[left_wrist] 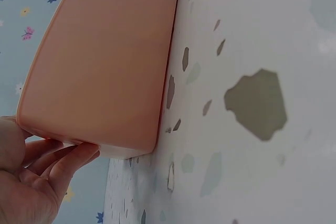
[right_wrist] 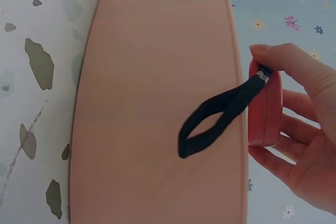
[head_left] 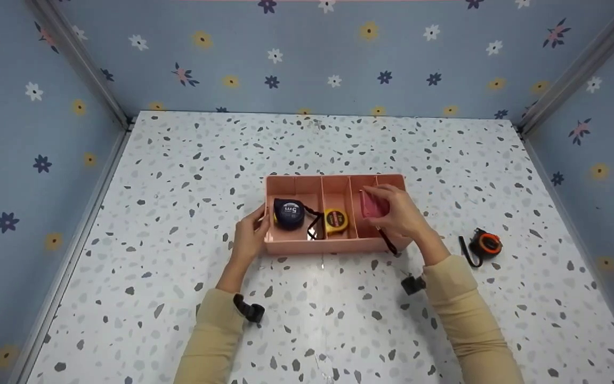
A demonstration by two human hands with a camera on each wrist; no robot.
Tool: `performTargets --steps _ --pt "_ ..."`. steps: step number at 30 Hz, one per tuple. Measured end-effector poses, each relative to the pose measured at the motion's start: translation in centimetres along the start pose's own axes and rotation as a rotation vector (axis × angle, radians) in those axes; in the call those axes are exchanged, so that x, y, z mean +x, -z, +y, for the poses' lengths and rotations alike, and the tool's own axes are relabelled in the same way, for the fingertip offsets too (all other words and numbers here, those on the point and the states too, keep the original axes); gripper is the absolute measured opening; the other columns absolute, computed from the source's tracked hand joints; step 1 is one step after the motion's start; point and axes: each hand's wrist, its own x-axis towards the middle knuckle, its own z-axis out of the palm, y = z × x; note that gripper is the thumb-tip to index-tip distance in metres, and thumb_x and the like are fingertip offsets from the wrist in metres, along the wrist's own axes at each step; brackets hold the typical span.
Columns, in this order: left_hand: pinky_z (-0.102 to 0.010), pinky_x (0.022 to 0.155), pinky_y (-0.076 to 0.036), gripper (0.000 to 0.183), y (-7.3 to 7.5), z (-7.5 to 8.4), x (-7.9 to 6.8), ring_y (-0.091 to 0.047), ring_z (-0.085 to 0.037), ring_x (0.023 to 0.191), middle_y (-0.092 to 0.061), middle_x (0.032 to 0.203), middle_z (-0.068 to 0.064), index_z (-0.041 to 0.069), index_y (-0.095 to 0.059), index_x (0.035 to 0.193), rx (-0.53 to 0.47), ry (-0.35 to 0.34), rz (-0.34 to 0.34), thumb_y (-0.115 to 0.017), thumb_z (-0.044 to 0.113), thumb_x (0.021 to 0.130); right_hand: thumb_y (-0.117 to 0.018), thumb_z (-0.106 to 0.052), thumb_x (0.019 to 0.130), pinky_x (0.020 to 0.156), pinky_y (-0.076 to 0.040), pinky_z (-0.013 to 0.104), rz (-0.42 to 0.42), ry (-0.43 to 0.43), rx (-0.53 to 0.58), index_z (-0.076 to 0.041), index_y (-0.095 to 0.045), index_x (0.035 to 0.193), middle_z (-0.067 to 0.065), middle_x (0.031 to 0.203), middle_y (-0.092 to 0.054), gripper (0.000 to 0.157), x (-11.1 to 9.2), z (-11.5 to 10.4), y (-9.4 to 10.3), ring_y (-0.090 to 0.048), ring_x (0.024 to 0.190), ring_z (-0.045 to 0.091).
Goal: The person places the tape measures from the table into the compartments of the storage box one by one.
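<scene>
A pink divided box (head_left: 333, 247) stands on the table. My left hand (head_left: 248, 238) grips its left end wall at the rim; in the left wrist view the fingers (left_wrist: 68, 166) lie against the outside of that wall. Between thumb and fingers my right hand (head_left: 400, 213) holds a red tape measure (head_left: 373, 205) over the right part of the box. In the right wrist view its black strap (right_wrist: 210, 121) dangles outside the front wall. A dark blue tape measure (head_left: 289, 215) lies in the large left compartment. The yellow tape measure (head_left: 336, 221) sits in the compartment beside it.
To the right of the box, a black and orange tape measure (head_left: 485, 244) with a black strap (head_left: 468, 255) lies on the speckled white table (head_left: 221, 154). Blue flowered panels (head_left: 307, 58) rise at the back and both sides.
</scene>
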Motion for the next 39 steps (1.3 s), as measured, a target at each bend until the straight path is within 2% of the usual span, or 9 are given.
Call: performTargets --steps 6,11,19,33,39 --pt "-0.029 0.09 -0.044 0.037 0.0 0.0 0.0 -0.05 -0.027 0.111 -0.05 0.122 -0.02 -0.005 -0.045 0.126 0.008 0.008 0.001 -0.047 0.007 0.091 -0.076 -0.016 0.068 0.088 -0.044 0.038 -0.009 -0.007 0.01 -0.006 -0.05 0.126 0.013 0.118 -0.051 0.064 0.4 0.1 -0.5 -0.048 0.104 0.025" --pt "-0.029 0.09 -0.045 0.037 0.0 0.0 0.1 -0.05 -0.028 0.109 -0.051 0.12 -0.021 -0.006 -0.045 0.125 0.004 -0.01 0.007 -0.047 0.006 0.09 -0.077 -0.02 0.067 0.085 -0.045 0.036 0.007 0.014 0.01 -0.007 -0.052 0.125 0.011 0.115 -0.054 0.064 0.6 0.4 -0.8 -0.05 0.1 0.022" --pt "-0.032 0.088 -0.045 0.037 0.0 -0.1 -0.1 -0.051 -0.03 0.108 -0.05 0.12 -0.023 -0.008 -0.045 0.124 -0.015 -0.045 0.006 -0.048 0.004 0.089 -0.077 -0.024 0.068 0.083 -0.046 0.036 -0.013 -0.004 0.004 -0.005 -0.052 0.124 0.01 0.114 -0.054 0.064 0.9 0.8 -1.2 -0.049 0.097 0.021" --pt "-0.032 0.089 -0.045 0.037 -0.1 -0.1 0.0 -0.051 -0.029 0.109 -0.051 0.12 -0.022 -0.007 -0.045 0.124 0.001 -0.029 0.008 -0.048 0.005 0.09 -0.077 -0.024 0.068 0.084 -0.045 0.036 -0.042 -0.023 -0.02 -0.005 -0.051 0.122 0.011 0.113 -0.054 0.063 1.3 1.2 -1.7 -0.05 0.098 0.021" --pt "-0.031 0.089 -0.045 0.037 -0.1 -0.1 0.1 -0.051 -0.029 0.108 -0.051 0.12 -0.022 -0.007 -0.045 0.124 -0.001 -0.017 0.007 -0.048 0.006 0.09 -0.077 -0.024 0.069 0.083 -0.046 0.037 -0.065 -0.071 -0.01 -0.006 -0.05 0.123 0.011 0.113 -0.054 0.063 1.3 1.3 -1.8 -0.05 0.097 0.022"
